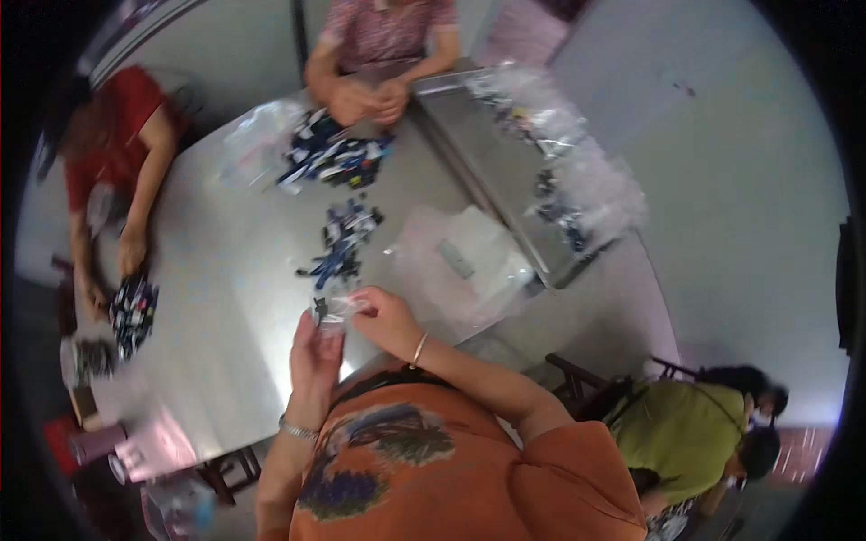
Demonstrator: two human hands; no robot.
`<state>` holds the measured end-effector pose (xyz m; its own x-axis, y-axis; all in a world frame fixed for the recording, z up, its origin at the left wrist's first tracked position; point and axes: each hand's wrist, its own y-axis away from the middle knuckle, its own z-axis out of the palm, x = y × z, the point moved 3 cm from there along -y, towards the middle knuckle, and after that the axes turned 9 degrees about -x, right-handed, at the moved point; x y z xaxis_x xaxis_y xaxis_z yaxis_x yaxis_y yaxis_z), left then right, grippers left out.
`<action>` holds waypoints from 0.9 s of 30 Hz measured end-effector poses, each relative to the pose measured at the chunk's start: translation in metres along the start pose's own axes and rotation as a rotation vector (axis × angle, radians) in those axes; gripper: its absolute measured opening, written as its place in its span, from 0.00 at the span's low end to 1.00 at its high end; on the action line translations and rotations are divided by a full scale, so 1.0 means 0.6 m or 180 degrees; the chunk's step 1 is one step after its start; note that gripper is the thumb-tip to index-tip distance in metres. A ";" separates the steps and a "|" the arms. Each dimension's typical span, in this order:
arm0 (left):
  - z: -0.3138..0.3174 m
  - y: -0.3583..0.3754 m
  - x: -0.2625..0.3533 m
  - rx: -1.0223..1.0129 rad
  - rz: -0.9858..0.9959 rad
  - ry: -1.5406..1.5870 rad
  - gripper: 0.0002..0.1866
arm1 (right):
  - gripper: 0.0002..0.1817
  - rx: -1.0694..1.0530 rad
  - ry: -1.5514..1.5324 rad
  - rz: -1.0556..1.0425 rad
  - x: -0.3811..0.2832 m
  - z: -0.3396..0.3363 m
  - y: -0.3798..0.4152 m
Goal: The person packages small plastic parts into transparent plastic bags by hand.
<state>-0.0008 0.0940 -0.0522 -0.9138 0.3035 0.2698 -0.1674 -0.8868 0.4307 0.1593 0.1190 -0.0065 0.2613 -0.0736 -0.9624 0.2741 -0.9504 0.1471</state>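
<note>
Close in front of me, a small clear plastic bag [339, 309] with something dark at its left end is stretched between my hands. My left hand [316, 353] is palm up, fingers closed around the bag's left end. The fingertips of my right hand [386, 317] pinch its right end. Just beyond them lies a loose pile of small dark blue and black pieces [345, 236], too blurred to name. To the right, flat plastic bags [433, 270] lie on the table with a small greyish strip [456, 258] on top.
Across the metal table [225, 270], a person's hands [370, 101] work over a bigger dark pile [334, 158]. Another person in red [131, 135] handles a pile [133, 311] at left. A metal tray [478, 171] holds filled clear bags [595, 185] on the right.
</note>
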 end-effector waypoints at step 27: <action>-0.022 0.004 0.005 0.0349 -0.0236 -0.0271 0.13 | 0.17 0.1244 0.3920 0.2180 0.110 -0.506 0.080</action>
<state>-0.0091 0.0882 -0.0617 -0.8650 0.3993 0.3037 -0.1877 -0.8190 0.5423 0.4708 0.1605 0.0065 0.8992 -0.4265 0.0981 -0.4375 -0.8711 0.2230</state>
